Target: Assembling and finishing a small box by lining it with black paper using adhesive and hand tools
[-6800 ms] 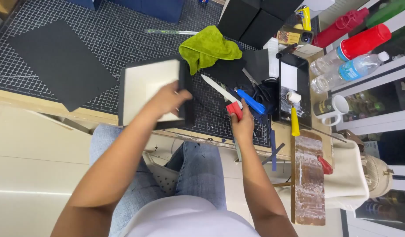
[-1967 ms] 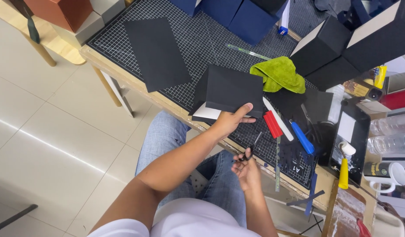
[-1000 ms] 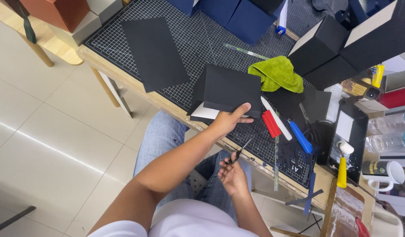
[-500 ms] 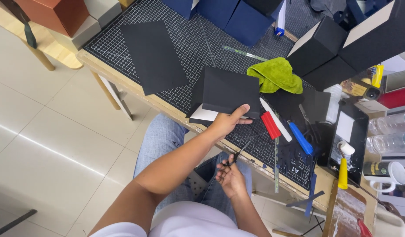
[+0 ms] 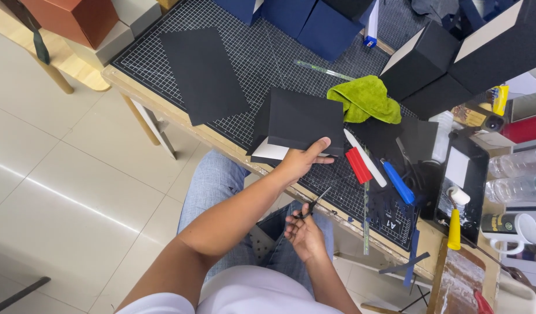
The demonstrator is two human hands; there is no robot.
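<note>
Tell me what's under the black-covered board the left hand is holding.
Under the black-covered board held by the left hand, a white layer shows at its lower edge, over the gridded cutting mat. Anything further beneath is covered.

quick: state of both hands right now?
Left hand: closed on the black box at the mat's edge.
Right hand: closed on small scissors.

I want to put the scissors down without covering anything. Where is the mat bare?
Bare cutting mat lies between the flat black sheet and the black box under the left hand. The right side is crowded: green cloth, red scraper, blue-handled tool.
</note>
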